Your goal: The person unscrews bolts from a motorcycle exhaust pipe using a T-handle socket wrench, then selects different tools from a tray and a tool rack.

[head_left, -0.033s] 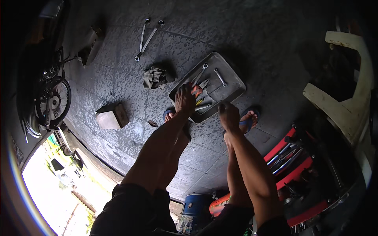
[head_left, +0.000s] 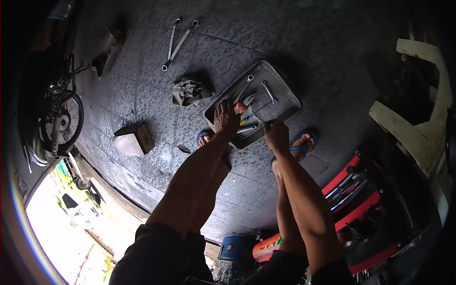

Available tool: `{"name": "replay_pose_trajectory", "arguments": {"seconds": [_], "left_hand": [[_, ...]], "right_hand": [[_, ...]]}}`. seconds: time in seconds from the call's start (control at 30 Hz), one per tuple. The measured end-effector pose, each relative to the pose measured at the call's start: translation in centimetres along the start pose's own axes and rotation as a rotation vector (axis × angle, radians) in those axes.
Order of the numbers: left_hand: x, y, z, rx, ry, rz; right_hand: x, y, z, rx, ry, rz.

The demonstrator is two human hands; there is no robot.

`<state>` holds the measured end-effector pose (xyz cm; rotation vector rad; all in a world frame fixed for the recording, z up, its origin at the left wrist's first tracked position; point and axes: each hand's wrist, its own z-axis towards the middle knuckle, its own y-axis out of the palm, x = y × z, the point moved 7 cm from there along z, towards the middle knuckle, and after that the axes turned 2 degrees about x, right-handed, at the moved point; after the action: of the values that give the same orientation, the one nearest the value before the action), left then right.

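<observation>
A shallow grey metal tray [head_left: 290, 115] sits on the floor between my feet. Inside it are a ring spanner [head_left: 244, 88], a short spanner [head_left: 269, 92], pliers with orange handles [head_left: 241, 108], a yellow-handled tool [head_left: 243, 122] and a silver tool [head_left: 247, 128]. My left hand [head_left: 226, 119] lies over the tray's left rim beside the pliers, its fingers stretched forward and a little apart. At the near right rim my right hand [head_left: 276, 136] is closed, thumb toward the tray. A thin grey shape leads toward it; what the fingers hold is hidden.
Two long spanners [head_left: 180, 46] and a crumpled cloth [head_left: 186, 92] lie farther off. A box-like block [head_left: 133, 141] stands at left, near a motorcycle wheel [head_left: 61, 122]. A red tool chest [head_left: 343, 219] is at lower right, below a cream panel [head_left: 399, 126].
My right hand has shifted slightly forward against the tray's near rim, and my left hand slightly right. The whole view has tilted a little; the tools lie as before.
</observation>
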<state>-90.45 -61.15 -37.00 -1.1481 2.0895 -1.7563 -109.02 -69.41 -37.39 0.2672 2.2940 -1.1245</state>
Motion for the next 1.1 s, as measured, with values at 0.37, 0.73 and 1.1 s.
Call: {"name": "replay_pose_trajectory", "arguments": {"seconds": [0.37,0.73,1.1], "left_hand": [[-6.8,2.2,0.1,-0.134,0.07,0.015],[8.0,-5.2,-8.4,-0.505,0.153,-0.181],[32.1,-26.4,-29.5,-0.809,0.473,-0.755]], "right_hand": [[-1.5,12.4,0.7,-0.093,0.475,-0.086],[2.5,-0.6,-10.7,0.107,0.136,0.058],[-5.0,-27.7,-39.3,0.539,0.55,1.185]]}}
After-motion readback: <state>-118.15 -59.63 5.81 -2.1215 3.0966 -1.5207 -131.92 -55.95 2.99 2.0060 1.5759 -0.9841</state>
